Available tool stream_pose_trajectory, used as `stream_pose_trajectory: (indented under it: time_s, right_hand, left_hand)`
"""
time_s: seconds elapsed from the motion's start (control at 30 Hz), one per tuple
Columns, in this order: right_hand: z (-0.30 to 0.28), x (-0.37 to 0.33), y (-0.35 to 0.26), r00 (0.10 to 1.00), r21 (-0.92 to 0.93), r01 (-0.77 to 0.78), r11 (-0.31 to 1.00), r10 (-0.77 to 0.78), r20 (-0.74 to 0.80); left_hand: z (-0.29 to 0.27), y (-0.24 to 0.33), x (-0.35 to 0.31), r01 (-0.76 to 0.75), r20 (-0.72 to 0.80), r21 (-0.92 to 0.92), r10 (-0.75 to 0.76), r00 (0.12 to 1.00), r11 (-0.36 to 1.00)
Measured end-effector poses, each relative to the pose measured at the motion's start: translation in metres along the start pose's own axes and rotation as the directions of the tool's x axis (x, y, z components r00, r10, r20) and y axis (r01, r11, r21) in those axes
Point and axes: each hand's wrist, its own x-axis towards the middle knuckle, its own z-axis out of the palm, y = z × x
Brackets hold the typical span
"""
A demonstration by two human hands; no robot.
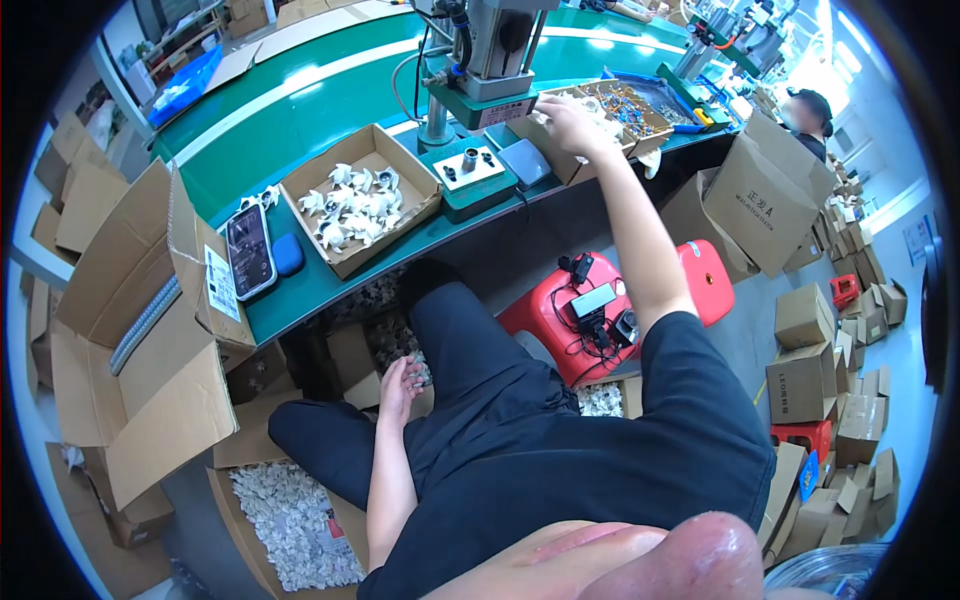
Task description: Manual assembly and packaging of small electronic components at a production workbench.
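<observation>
My right arm stretches forward over the bench. My right hand (570, 125) is at the near left part of a cardboard tray of white plastic parts (598, 112), just right of the press (490, 60). Its fingers reach out apart, with white parts by the fingertips. My left hand (400, 387) hangs low beside my thigh, its fingers loosely bent and nothing visible in them. Under the press head, a metal cylinder (470, 158) stands on the fixture block (472, 180). Left of it sits a shallow box (432, 200) with several white finned parts (355, 205).
A phone (250, 250) and a blue rounded case (288, 255) lie on the green bench, left of the box. A red stool (540, 310) carries black devices and cables. Open cartons (150, 370) stand at my left; a carton of small white pieces (290, 520) is below.
</observation>
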Motion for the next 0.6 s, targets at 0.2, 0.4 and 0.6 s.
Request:
stream_pose_trajectory:
  time_s: [0.2,0.4,0.6]
  right_hand:
    - [-0.003,0.008,0.022,0.914,-0.05,-0.166,0.985,0.173,0.368]
    - [-0.014,-0.006,0.038,0.938,0.022,-0.095,0.995,0.082,0.336]
    - [-0.014,-0.024,0.025,0.978,-0.029,-0.056,0.998,0.061,0.201]
  left_hand:
    - [0.003,0.003,0.005,-0.002,-0.014,0.014,0.002,1.0,1.0]
    - [0.0,-0.002,0.007,0.038,-0.003,0.028,-0.038,0.999,0.999]
    - [0.0,-0.002,0.008,0.035,-0.011,0.027,-0.034,0.999,0.999]
